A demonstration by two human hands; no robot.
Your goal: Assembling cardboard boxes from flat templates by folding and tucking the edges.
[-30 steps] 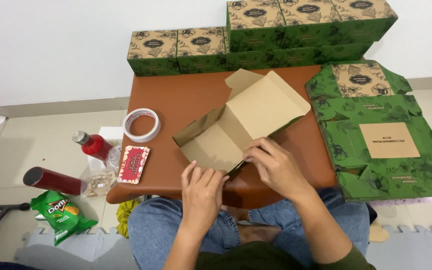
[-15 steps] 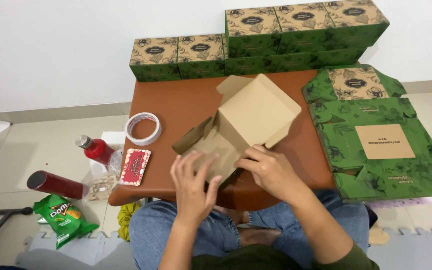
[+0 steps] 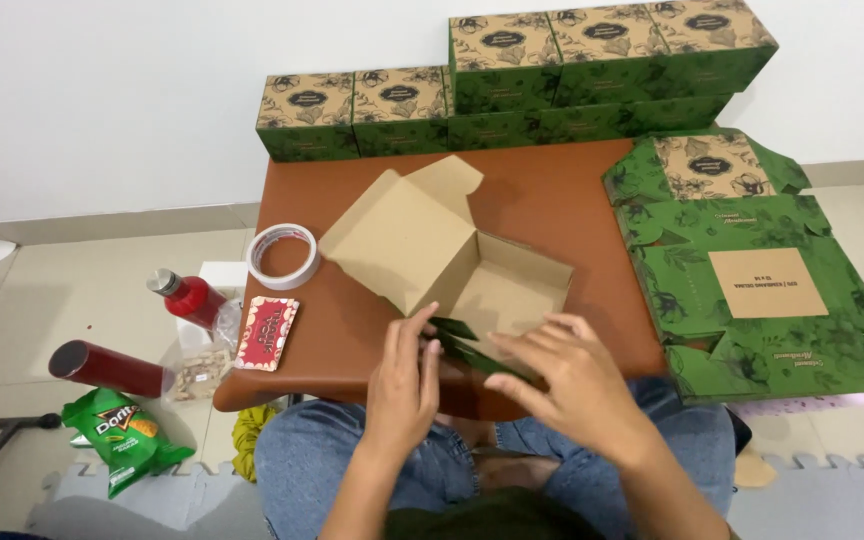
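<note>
A: What is on the table (image 3: pixel 552 195)?

B: A half-folded carton (image 3: pixel 452 265) sits near the table's front edge. Its inside is plain brown card, and it holds nothing. The lid stands tilted up toward the table's far left, and the near wall is green on its outer face.

A: And the hands?

B: Both are at the table's front edge, on the carton's near wall. The left hand (image 3: pixel 404 385) has its fingers straight and close together, fingertips pressed on the green flap (image 3: pixel 472 350). The right hand (image 3: pixel 574 385) is spread wide, fingers fanned over the same flap, touching it. Neither is wrapped around anything.

A: Other containers?

B: At the table's far edge a row of finished boxes (image 3: pixel 512 75) stands against the wall, all closed, so I cannot tell what is in them. Those toward the table's right are stacked two high.

A: What else?

B: A tape roll (image 3: pixel 284 256) lies on the table's left part, and a small red card (image 3: pixel 267 333) lies at its front left corner. Right of the table, a pile of flat green sheets (image 3: pixel 752 270) lies unfolded. On the floor left of the table: a red bottle (image 3: pixel 184 296), a dark red tube (image 3: pixel 110 368) on its side, and a green snack bag (image 3: pixel 124 428).
</note>
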